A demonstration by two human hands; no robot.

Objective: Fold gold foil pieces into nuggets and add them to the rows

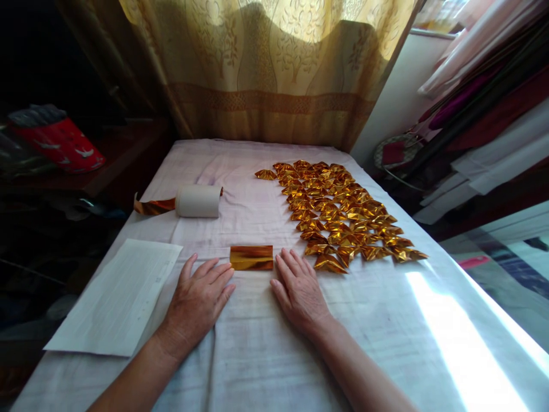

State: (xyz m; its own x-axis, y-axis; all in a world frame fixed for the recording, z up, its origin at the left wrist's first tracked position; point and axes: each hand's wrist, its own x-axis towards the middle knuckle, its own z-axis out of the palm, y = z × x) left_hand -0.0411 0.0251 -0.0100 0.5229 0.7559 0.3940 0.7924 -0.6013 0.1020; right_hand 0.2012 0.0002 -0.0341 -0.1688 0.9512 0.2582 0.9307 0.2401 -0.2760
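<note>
A small rectangle of shiny gold foil paper [251,258] lies flat on the cloth-covered table [257,355], between my two hands. My left hand [199,293] rests palm down with its fingers stretched out, the tips close to the sheet's left edge. On the other side, my right hand [300,289] also lies flat and open, fingertips near the right edge of the foil. Neither hand grips anything. Just beyond my right hand, several folded gold foil pieces [338,212] stand in rows on the cloth.
A pale cardboard tube [198,201] lies at the back left, a gold foil strip [155,206] sticking out of it. A printed white sheet of paper [118,297] is left of my left hand. Patterned curtains [274,68] hang behind; a red container [64,143] stands far left.
</note>
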